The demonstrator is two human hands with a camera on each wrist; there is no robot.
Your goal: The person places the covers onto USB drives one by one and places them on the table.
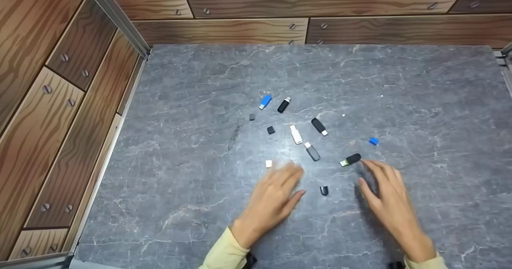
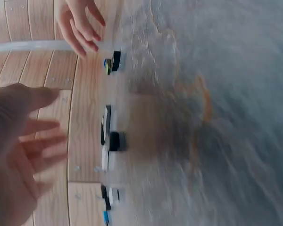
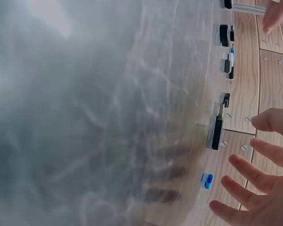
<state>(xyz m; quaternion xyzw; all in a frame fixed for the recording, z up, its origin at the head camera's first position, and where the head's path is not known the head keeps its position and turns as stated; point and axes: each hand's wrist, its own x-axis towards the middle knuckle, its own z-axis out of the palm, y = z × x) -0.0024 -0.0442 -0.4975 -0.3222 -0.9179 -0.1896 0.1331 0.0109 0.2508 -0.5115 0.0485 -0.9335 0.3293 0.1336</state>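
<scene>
Uncapped USB sticks lie scattered on a grey marbled table. Closest to my right hand (image 1: 390, 199) is a black stick with a green end (image 1: 351, 159), just beyond the fingertips. That hand's fingers are spread and hold nothing in the right wrist view. My left hand (image 1: 270, 199), blurred, hovers with extended fingers beside a white cap (image 1: 269, 164); it too is empty. Between the hands sits a black cap (image 1: 324, 190). Farther up are a grey stick (image 1: 312, 152), a white stick (image 1: 296, 135), a black stick (image 1: 319, 126), another black stick (image 1: 283, 105) and a blue stick (image 1: 265, 101).
A blue cap (image 1: 373, 141) lies to the right, beyond my right hand. Two small dark caps, one black (image 1: 271, 130) and one dark grey (image 1: 252, 117), lie left of the sticks. Wood-patterned walls (image 1: 248, 31) border the table (image 1: 192, 101) at the back and left.
</scene>
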